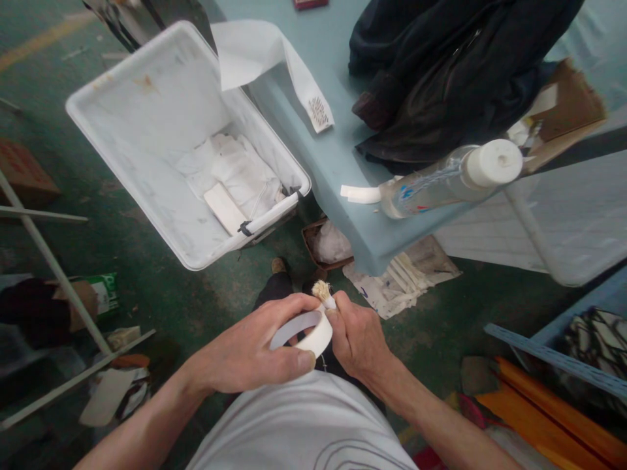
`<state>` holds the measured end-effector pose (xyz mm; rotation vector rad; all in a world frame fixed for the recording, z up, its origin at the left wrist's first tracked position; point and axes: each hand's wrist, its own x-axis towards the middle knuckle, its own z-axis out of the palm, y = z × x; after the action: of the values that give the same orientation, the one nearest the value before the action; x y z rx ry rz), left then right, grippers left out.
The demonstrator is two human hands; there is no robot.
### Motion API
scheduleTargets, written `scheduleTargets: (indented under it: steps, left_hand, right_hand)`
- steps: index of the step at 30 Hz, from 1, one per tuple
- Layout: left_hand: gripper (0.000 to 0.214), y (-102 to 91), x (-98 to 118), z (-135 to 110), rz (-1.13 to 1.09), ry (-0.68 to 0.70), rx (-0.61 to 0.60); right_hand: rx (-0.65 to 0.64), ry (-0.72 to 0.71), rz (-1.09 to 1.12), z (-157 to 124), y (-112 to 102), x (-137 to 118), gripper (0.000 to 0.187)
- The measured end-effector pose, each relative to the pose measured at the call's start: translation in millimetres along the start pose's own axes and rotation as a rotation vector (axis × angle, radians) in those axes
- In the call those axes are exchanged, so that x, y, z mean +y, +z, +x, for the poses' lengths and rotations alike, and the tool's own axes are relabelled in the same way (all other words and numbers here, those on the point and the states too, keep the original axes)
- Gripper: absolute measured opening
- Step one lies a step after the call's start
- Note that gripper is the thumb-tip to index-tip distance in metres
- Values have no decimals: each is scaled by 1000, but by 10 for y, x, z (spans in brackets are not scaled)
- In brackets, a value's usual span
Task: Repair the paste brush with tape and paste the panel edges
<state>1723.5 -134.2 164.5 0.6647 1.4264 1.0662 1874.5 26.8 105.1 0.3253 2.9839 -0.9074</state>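
Note:
My left hand (255, 349) is closed around a white ring-shaped band (308, 333), thumb under it and fingers over the top. My right hand (357, 339) grips a small brush (323, 292) with pale bristles, its tip touching the upper edge of the ring. Both hands are held low in front of my white shirt, above the green floor.
A white plastic bin (147, 91) with white fabric pieces stands tilted at upper left. A light blue table (337, 150) carries a clear bottle with a white cap (450, 179), dark clothing (450, 72), a white strip (274, 59) and cardboard (568, 111). Metal bars lie at left, orange boards at lower right.

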Motion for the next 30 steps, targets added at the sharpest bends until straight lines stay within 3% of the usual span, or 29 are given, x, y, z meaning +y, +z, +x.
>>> scheduleTargets:
  steps: [9, 16, 30]
  left_hand:
    - [59, -46, 85, -12, 69, 24, 32]
    - [59, -52, 1, 31, -8, 44, 22]
    - [75, -131, 9, 19, -77, 109, -37]
  right_hand:
    - [-39, 39, 28, 93, -127, -53, 35]
    - [-9, 19, -74, 116, -145, -48, 33]
    - [-79, 32, -56, 196, -495, -145, 32]
